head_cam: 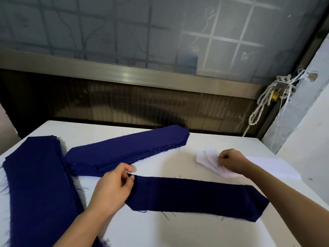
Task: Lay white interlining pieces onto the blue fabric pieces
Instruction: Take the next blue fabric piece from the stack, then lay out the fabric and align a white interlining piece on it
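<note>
White interlining pieces [207,157] lie fanned beneath the pinching right hand [231,160].

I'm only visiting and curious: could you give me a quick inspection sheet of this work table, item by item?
Surface: white table, with a few loose threads on it.
Job's things: single blue piece lies flat in front; left blue stack; rear blue stack; fanned white pieces at right, with a white stack beyond them.
Clutter: nothing seen.
Grips: left hand is curled at the single blue piece's left end, whether it pinches is unclear; right hand pinches the fanned white pieces.
Cables: nothing seen; a knotted rope hangs at the right.
Surroundings: frosted window behind, pale wall at right.
</note>
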Motion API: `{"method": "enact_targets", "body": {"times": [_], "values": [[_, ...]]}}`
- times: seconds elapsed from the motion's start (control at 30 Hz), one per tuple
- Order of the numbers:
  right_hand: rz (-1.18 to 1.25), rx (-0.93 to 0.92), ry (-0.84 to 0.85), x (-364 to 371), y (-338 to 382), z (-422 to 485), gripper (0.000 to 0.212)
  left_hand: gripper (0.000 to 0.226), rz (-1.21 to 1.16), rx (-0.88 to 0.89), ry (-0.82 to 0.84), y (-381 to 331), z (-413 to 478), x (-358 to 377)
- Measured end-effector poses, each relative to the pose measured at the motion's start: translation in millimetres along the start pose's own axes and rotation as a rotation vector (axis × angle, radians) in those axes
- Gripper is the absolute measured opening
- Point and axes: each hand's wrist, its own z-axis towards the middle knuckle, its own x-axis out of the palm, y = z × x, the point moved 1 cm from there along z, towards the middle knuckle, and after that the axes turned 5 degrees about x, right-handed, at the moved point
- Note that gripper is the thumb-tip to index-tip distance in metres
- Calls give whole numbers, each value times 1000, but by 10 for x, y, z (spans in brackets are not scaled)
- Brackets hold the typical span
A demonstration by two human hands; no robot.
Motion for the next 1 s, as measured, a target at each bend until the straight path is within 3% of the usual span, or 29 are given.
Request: {"method": "enact_targets", "body": {"times": [0.43, 0.8, 1.0], "values": [[315, 101, 28, 18, -142, -34, 24, 18, 21, 3, 18, 5, 9, -6], [290, 91, -76, 144, -169, -38, 19, 21, 111, 31, 59, 33, 24, 6], [324, 28, -31, -42, -191, -211, 16, 24, 141, 37, 68, 10, 25, -4]]}}
